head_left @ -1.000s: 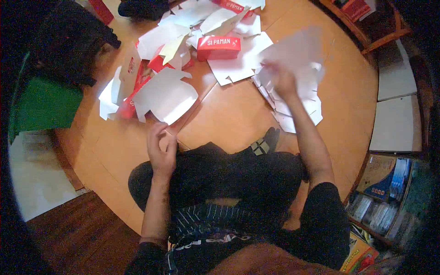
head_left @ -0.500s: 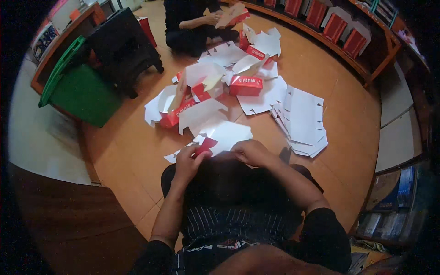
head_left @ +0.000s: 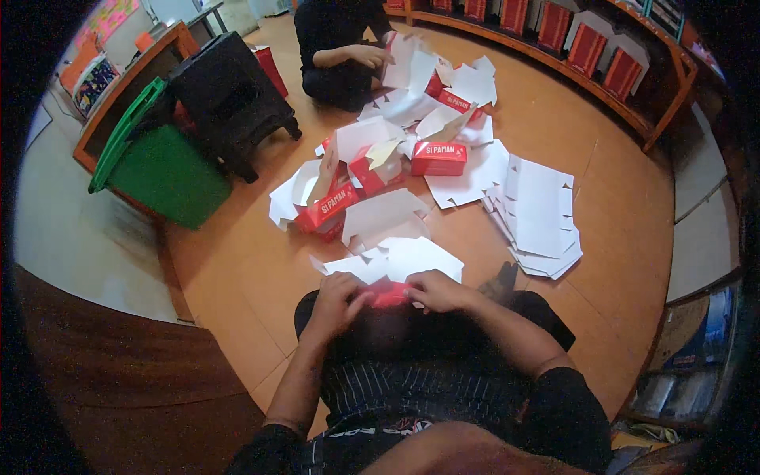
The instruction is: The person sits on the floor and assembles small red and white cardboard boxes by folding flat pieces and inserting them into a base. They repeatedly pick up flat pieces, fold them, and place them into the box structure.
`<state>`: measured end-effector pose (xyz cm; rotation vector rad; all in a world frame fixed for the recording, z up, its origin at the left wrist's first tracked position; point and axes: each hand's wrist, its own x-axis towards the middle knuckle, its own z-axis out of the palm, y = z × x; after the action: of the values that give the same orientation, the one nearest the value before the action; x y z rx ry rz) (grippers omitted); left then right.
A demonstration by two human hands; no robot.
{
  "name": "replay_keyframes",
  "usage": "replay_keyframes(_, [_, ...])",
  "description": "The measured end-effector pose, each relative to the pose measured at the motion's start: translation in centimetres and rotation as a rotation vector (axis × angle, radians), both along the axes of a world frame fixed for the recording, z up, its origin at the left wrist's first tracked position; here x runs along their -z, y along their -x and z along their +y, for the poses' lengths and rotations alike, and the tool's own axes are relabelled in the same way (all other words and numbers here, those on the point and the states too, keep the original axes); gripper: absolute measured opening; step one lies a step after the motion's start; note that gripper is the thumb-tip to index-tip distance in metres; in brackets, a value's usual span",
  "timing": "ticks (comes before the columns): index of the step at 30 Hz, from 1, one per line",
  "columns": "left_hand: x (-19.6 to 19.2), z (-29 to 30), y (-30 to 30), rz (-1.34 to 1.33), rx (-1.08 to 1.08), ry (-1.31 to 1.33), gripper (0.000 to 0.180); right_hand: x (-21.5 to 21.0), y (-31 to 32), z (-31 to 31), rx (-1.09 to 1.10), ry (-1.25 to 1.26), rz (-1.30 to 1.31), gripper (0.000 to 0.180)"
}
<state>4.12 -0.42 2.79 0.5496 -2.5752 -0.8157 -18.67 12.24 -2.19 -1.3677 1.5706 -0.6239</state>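
- Nearest the camera, over the lap: left hand and right hand both closed on one flat carton blank, white side up, a red flap showing between the thumbs.
- Left fingers curled over the blank's near left edge; right fingers pinched its near right edge. Blank rested across the knees, far edge reaching out over the floor.
- Just beyond the blank: another white blank, partly folded, lying on the wooden floor.
- Left of that: half-formed red box with white flaps standing open.
- Right, a little apart: neat stack of flat white blanks.
- Farther out, centre: finished red box sitting on loose white sheets; a second open box beside it.
- Far left: green bin tilted against a black stool.
- Far end: a second person in dark clothes seated on the floor, hand on a white blank, more red and white cartons about them.
- Along the curved far wall: low shelf holding upright red cartons.
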Motion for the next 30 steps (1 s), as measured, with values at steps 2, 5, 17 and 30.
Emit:
replay_keyframes(2, [0.7,-1.2,-0.6,0.104,0.041,-0.118,0.012,-0.7,0.5,-0.1,-0.005,0.023,-0.003,0.031])
replay_keyframes(5, [0.9,-1.7,-0.8,0.314,0.094,-0.203,0.008,-1.0,1.8,0.0,-0.058,0.089,0.007,0.031])
replay_keyframes(17, [1.3,2.8,1.0,-0.022,-0.268,0.196,0.015,-0.4,1.2,0.6,-0.099,0.254,0.090,0.025])
replay_keyframes(30, [2.4,4.3,1.6,-0.102,-0.179,0.157,0.021,-1.9,1.3,1.0,-0.185,0.262,0.094,0.017])
